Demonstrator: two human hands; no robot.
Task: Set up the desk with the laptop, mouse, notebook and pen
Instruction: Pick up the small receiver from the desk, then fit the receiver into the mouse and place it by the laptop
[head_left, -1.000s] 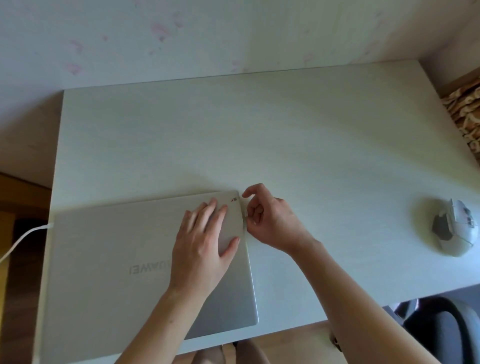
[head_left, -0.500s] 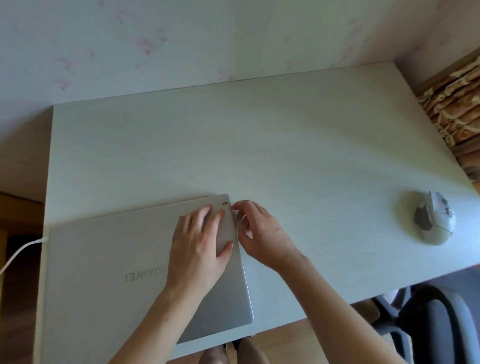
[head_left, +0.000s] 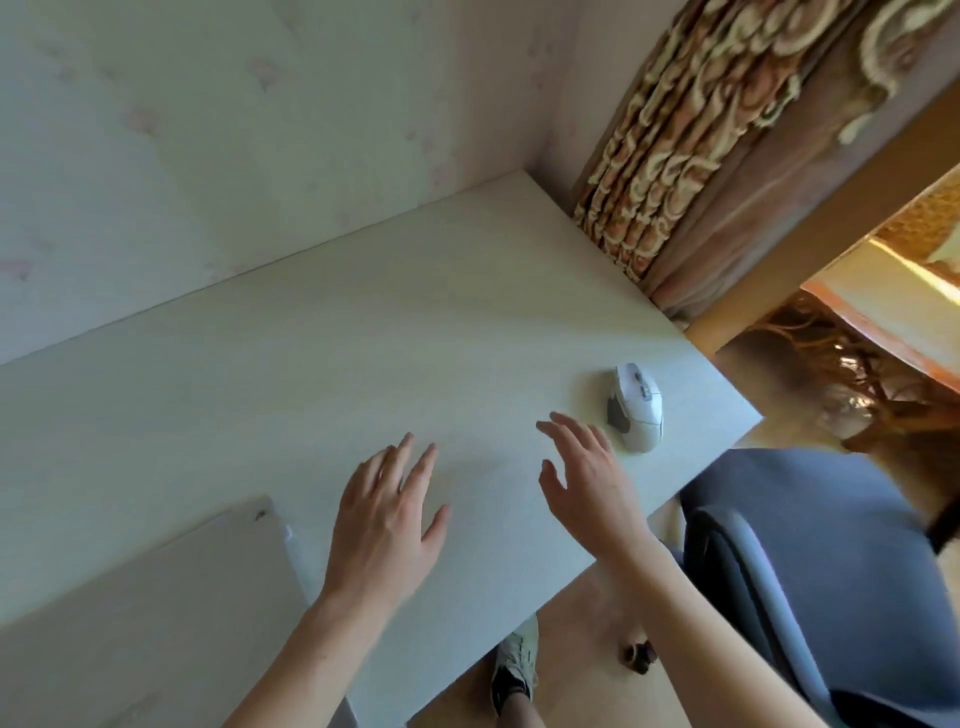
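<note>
A closed silver laptop lies on the pale desk at the lower left, partly cut off by the frame edge. A white and grey mouse rests near the desk's right front corner. My left hand hovers over the bare desk just right of the laptop, fingers spread, holding nothing. My right hand is also open and empty, its fingertips a short way left of the mouse, not touching it. No notebook or pen is in view.
A blue-grey office chair stands at the right, beside the desk's front edge. A patterned curtain hangs past the desk's far right corner. A wall runs behind the desk. My foot in a shoe shows on the floor below.
Both hands have left the laptop's corner and moved right over the bare desk, fingers now spread. The view has swung to the right, so the mouse sits nearer the middle.
</note>
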